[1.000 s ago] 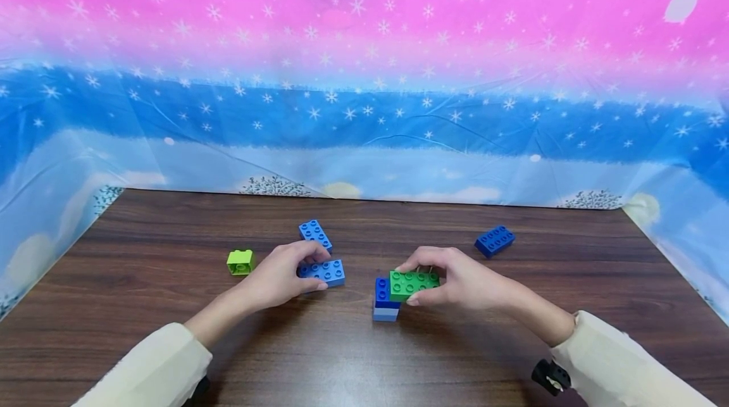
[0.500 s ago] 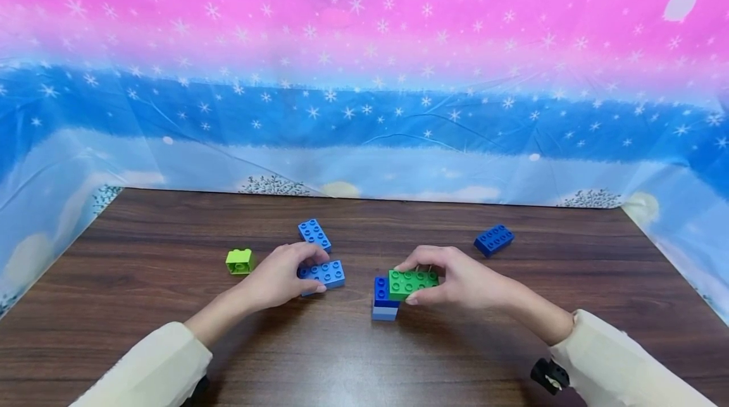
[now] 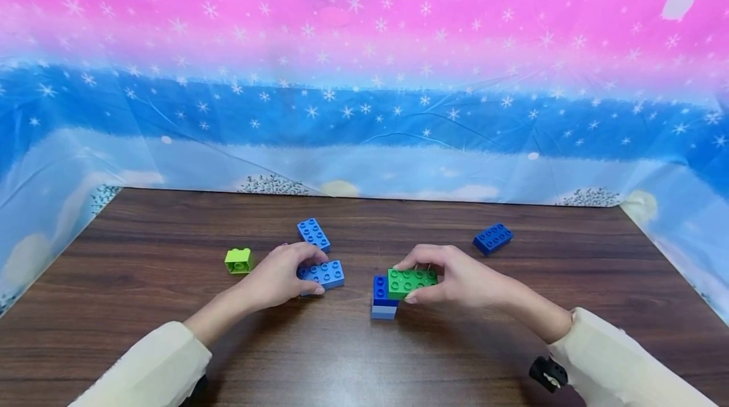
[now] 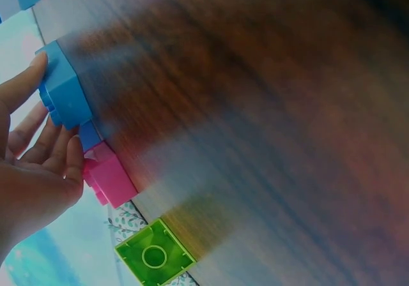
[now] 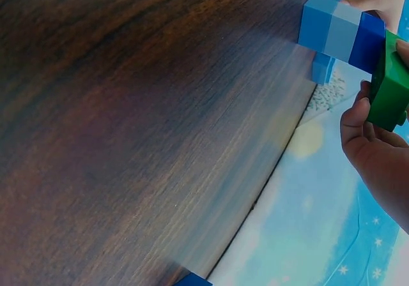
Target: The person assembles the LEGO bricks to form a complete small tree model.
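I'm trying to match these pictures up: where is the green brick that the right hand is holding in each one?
Head: just right of centre, below the middle; the green brick is in the right hand.
Left wrist: not in it.
Right wrist: at the right edge, above mid-height.
Shared landmark: the left hand, left of centre, at the left edge and in the top right corner, respectively.
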